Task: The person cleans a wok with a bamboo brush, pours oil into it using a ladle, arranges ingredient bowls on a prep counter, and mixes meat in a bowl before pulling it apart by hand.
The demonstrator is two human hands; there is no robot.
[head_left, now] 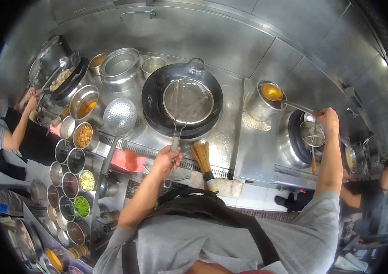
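Observation:
My left hand (165,160) is closed around the metal handle of a round mesh strainer (188,101). The strainer lies across the mouth of a black wok (149,100) in front of me, and its mesh hides part of the wok's inside. Out to the right, my right hand (328,120) grips the end of a ladle (272,91) by its long handle. The ladle's bowl, with orange-yellow liquid in it, is at the mouth of a tall metal pot (259,112). Whether the bowl touches the pot's contents I cannot tell.
A perforated skimmer (120,118) lies left of the wok, beside several metal pots. A bamboo brush (201,157) and a pink cloth (129,160) are at the front edge. Containers hold chopped greens (81,206) and other ingredients. One person (18,132) works at a left wok; another's arm (351,196) shows at right.

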